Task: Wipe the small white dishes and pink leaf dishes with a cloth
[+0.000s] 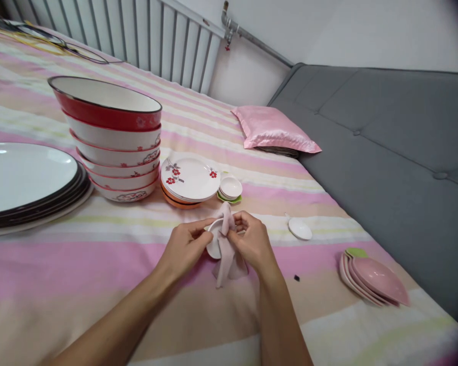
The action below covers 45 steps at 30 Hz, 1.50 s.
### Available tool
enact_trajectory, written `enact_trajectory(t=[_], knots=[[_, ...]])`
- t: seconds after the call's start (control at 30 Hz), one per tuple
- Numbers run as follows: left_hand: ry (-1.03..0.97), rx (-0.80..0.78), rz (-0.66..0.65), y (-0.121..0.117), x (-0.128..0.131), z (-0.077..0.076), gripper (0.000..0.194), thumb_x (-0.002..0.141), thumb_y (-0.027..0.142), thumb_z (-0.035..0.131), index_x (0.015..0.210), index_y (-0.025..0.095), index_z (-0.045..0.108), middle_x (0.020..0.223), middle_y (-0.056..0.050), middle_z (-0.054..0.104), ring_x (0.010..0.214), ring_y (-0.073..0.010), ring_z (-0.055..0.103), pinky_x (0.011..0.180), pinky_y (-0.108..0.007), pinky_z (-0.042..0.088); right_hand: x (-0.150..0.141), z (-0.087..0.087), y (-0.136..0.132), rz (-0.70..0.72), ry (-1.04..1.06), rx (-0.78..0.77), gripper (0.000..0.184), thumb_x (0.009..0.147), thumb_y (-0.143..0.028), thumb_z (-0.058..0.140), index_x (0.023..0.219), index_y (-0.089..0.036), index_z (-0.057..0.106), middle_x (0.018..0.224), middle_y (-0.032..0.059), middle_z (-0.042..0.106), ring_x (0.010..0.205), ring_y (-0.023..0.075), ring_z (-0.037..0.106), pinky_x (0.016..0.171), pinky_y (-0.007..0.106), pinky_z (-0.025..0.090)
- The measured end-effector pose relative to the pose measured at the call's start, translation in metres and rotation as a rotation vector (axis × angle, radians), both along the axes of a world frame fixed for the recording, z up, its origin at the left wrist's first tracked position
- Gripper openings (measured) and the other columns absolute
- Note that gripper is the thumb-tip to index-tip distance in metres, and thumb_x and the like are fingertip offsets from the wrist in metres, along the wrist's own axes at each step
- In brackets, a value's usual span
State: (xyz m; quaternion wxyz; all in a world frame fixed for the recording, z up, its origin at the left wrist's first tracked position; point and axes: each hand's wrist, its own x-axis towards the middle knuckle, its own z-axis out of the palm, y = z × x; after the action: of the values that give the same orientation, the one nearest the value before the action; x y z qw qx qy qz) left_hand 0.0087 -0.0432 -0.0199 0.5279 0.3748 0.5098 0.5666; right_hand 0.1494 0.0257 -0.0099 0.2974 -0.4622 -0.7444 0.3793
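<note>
My left hand (189, 247) pinches the left rim of a small white dish (213, 246), thumb on the inside. A pale pink cloth (225, 254) is draped over the dish's right side and hangs below it. My right hand (252, 239) is closed on the cloth at the dish's right edge; its fingertips are partly hidden by the cloth. Just beyond the hands, a small stack of white dishes (231, 187) rests on a green leaf-shaped dish (234, 200). To the right, a single small white dish (300, 229) lies on the striped bedspread (137, 254).
At left stand a tall stack of red and white bowls (118, 152) and a pile of dark-rimmed plates (26, 178). Flower-patterned plates (193, 178) sit beside the bowls. Pink leaf-shaped dishes (377, 279) lie at right. A pink pillow (270, 129) rests near the grey headboard (385, 132).
</note>
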Motion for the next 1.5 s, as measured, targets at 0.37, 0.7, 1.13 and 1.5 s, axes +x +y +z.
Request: enact_trajectory(t=[0.37, 0.7, 1.13, 1.5], knots=[[0.098, 0.008, 0.016, 0.004, -0.002, -0.01, 0.021, 0.068, 0.022, 0.057, 0.085, 0.013, 0.066, 0.074, -0.002, 0.065, 0.067, -0.0159, 0.056, 0.059, -0.024, 0.039, -0.002, 0.004, -0.003, 0.051, 0.002, 0.044, 0.012, 0.067, -0.016, 0.055, 0.077, -0.019, 0.06, 0.074, -0.0004, 0.065, 0.067, 0.0137, 0.058, 0.063, 0.024, 0.045], [-0.165, 0.027, 0.087, 0.007, 0.002, -0.002, 0.046, 0.055, 0.014, 0.072, 0.101, 0.013, 0.064, 0.092, -0.01, 0.069, 0.085, -0.0207, 0.062, 0.076, -0.031, 0.047, 0.001, -0.016, 0.009, -0.183, 0.141, -0.09, 0.024, 0.064, -0.033, 0.066, 0.081, -0.018, 0.057, 0.077, 0.0028, 0.067, 0.068, 0.0167, 0.062, 0.063, 0.028, 0.048], [-0.153, -0.074, 0.006, 0.003, 0.001, 0.002, 0.036, 0.056, 0.009, 0.058, 0.089, 0.013, 0.074, 0.069, -0.004, 0.07, 0.061, -0.0156, 0.059, 0.057, -0.023, 0.042, -0.004, 0.003, -0.004, 0.067, 0.006, 0.068, 0.014, 0.066, -0.014, 0.052, 0.076, -0.021, 0.058, 0.075, -0.0009, 0.064, 0.07, 0.0145, 0.058, 0.06, 0.024, 0.045], [-0.185, -0.073, 0.026, 0.002, 0.002, 0.005, 0.042, 0.061, 0.019, 0.068, 0.103, 0.013, 0.064, 0.088, -0.007, 0.069, 0.073, -0.0161, 0.06, 0.065, -0.024, 0.044, -0.004, -0.004, 0.001, -0.041, 0.129, -0.051, 0.012, 0.066, -0.019, 0.057, 0.078, -0.019, 0.056, 0.076, 0.0004, 0.064, 0.069, 0.015, 0.06, 0.064, 0.026, 0.046]])
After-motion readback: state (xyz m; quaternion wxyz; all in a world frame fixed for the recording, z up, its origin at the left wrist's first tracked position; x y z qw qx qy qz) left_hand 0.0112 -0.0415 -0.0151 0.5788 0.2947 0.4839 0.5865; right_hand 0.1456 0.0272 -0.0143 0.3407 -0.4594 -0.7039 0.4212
